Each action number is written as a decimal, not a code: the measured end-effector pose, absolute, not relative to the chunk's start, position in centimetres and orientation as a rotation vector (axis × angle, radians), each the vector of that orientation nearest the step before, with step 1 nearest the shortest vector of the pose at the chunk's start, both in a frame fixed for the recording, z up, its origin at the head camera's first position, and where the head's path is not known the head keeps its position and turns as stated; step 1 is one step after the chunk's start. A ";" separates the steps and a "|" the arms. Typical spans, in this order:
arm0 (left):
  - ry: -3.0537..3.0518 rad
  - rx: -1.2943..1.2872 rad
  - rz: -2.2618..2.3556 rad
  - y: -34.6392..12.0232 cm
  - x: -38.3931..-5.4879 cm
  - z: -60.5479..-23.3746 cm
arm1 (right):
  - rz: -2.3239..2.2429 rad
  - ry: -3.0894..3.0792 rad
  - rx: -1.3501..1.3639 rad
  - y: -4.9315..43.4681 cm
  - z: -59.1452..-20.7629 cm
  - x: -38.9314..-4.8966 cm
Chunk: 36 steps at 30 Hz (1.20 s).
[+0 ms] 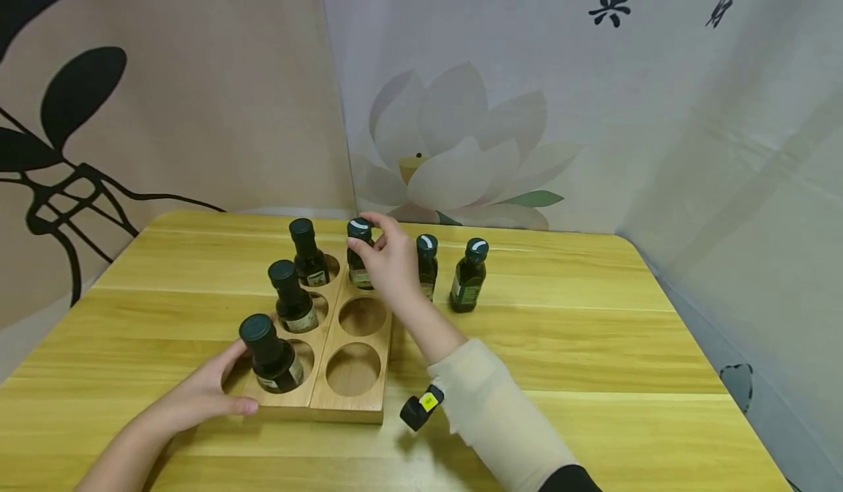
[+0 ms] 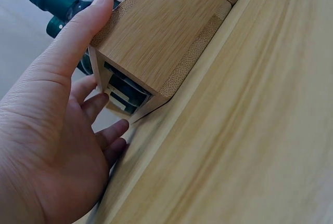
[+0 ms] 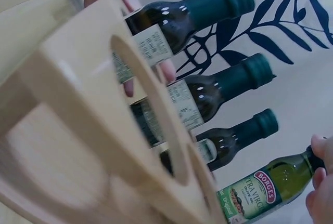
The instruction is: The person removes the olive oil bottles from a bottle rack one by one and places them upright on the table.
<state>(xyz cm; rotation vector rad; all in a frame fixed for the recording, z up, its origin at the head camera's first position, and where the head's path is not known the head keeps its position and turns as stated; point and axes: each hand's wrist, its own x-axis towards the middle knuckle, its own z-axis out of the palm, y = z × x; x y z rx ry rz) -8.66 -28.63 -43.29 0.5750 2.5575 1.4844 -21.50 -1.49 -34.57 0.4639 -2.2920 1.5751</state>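
A wooden bottle rack (image 1: pixel 352 406) with two columns of round holes stands on the table. Three dark bottles with tall green caps, the nearest one (image 1: pixel 275 364) among them, lean in its left column. My right hand (image 1: pixel 394 261) pinches the cap of a small olive oil bottle (image 3: pixel 265 190), labelled BORGES, at the far hole of the right column. The rack hides that bottle's base in the right wrist view. My left hand (image 1: pixel 204 389) holds the rack's near left corner, its thumb (image 2: pixel 93 18) on the front edge and fingers by the side opening.
Two more small olive oil bottles stand right of the rack: one (image 1: pixel 426 250) partly behind my right hand, another (image 1: pixel 468 276) farther right. The table's far edge meets a printed cloth backdrop (image 1: pixel 263 89). A black strap end (image 1: pixel 416 410) hangs from my right wrist.
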 end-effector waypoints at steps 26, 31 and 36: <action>2.570 0.605 1.492 -28.7 -8.6 -43.4 | 1.609 -2.056 0.687 2.9 -28.8 -18.7; 2.559 0.595 1.495 -28.7 -8.6 -43.3 | 1.633 -2.047 0.703 4.4 -28.3 -18.2; 2.550 0.578 1.496 -28.7 -8.6 -43.3 | 1.667 -2.042 0.671 6.1 -28.1 -18.0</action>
